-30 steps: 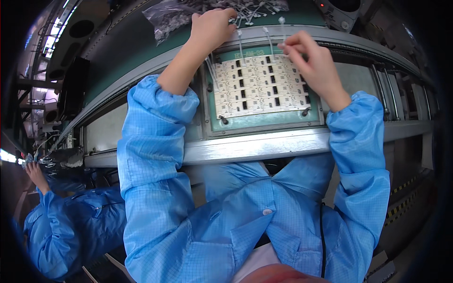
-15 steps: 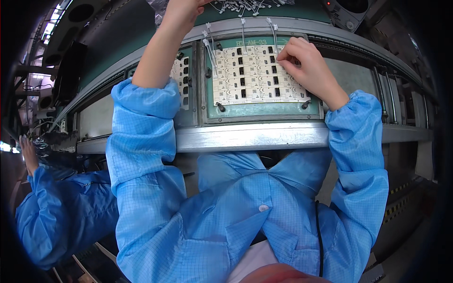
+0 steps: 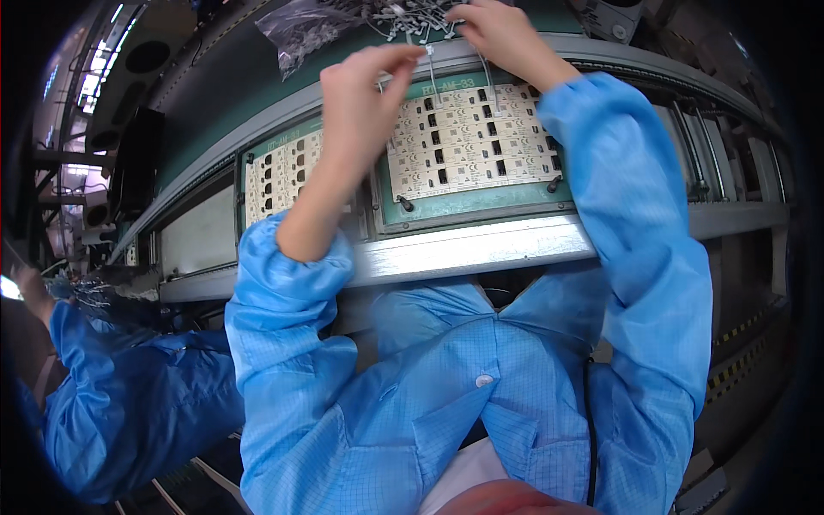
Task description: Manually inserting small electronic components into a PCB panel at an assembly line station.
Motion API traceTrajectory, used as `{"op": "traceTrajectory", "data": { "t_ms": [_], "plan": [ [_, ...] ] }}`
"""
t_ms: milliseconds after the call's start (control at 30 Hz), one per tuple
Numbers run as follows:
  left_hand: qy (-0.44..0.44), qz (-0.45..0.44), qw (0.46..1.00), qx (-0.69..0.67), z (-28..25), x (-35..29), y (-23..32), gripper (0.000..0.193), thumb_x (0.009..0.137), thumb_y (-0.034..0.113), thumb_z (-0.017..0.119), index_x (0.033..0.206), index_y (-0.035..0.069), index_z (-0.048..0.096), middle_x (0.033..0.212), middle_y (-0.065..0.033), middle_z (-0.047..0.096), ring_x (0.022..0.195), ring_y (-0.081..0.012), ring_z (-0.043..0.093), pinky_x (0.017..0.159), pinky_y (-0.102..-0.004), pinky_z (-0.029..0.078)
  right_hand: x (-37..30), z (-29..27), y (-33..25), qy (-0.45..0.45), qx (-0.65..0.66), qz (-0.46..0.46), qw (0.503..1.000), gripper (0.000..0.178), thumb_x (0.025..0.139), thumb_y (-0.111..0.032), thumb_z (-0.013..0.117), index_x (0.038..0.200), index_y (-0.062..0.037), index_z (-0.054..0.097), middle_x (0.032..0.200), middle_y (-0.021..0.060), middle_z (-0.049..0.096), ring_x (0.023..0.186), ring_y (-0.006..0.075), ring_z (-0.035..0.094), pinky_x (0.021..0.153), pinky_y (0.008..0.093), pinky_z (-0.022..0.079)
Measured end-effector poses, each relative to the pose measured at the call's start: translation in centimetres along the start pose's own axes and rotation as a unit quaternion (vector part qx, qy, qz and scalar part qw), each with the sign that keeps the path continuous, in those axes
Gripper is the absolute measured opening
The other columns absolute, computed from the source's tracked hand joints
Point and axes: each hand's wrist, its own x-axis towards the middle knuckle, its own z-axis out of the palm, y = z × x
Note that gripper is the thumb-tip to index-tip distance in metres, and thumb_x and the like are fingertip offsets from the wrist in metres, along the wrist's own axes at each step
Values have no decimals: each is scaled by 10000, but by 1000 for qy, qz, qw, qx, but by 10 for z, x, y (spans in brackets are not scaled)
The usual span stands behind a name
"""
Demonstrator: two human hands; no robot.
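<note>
My left hand point(image 3: 365, 99) is raised over the left edge of a panel of white circuit boards point(image 3: 468, 146). Its index finger and thumb come together beside a white plug point(image 3: 429, 51) on a thin cable; blur hides what, if anything, they hold. My right hand point(image 3: 502, 34) is beyond the panel, fingers curled at the edge of a heap of white-plugged cables point(image 3: 412, 19). What those fingertips grip is too small to make out. From the panel, a few thin cables run up over the far metal rail point(image 3: 549, 45). Black parts stand in columns on the boards.
The panel sits in a green fixture point(image 3: 472, 210) with black clamps. A second panel point(image 3: 270, 176) lies to its left, partly behind my left forearm. A silver rail point(image 3: 481, 249) runs along the near side. A clear plastic bag point(image 3: 305, 34) lies beyond; a co-worker's sleeve point(image 3: 146, 395) is at left.
My left hand has come back from the far side to the panel's left edge. My right hand has left the boards and reached out to the cable heap.
</note>
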Motion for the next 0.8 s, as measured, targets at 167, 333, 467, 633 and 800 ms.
{"op": "traceTrajectory", "data": {
  "t_ms": [167, 333, 467, 633, 800],
  "plan": [
    [-52, 41, 987, 147, 29, -21, 14, 71, 863, 169, 737, 932, 167, 752, 812, 26, 731, 913, -213, 625, 909, -427, 353, 24, 19, -1, -172, -84, 103, 976, 174, 873, -161, 605, 963, -102, 742, 993, 154, 712, 1004, 378, 666, 873, 576, 474],
    [-79, -27, 978, 191, 22, -41, 8, 47, 790, 195, 769, 832, 175, 760, 1027, 37, 696, 1063, -258, 574, 922, -450, 349, 27, 18, -2, 4, 24, 14, 1000, 113, 872, -156, 651, 909, -64, 706, 904, 153, 684, 920, 366, 678, 823, 513, 510],
    [-83, -15, 977, 194, 22, -38, 12, 41, 772, 197, 775, 808, 177, 775, 1019, 40, 691, 1077, -253, 567, 948, -451, 345, 26, -4, 17, 68, 93, 77, 990, 164, 879, -149, 717, 921, 3, 671, 863, 191, 691, 844, 362, 691, 757, 427, 538],
    [-100, -8, 978, 183, 22, -35, 18, 42, 781, 179, 781, 822, 172, 782, 984, 55, 690, 1079, -248, 566, 960, -447, 332, 26, -17, 26, 73, 208, 155, 963, 171, 900, -128, 708, 986, 19, 691, 823, 181, 716, 775, 286, 711, 696, 381, 541],
    [-94, -21, 981, 167, 19, -40, 17, 31, 791, 161, 773, 820, 168, 779, 950, 63, 689, 1088, -247, 566, 954, -452, 332, 26, -30, 4, 100, 283, 191, 935, 147, 913, -85, 715, 1003, 31, 717, 811, 79, 709, 737, 130, 676, 664, 284, 529]
  ]
}}
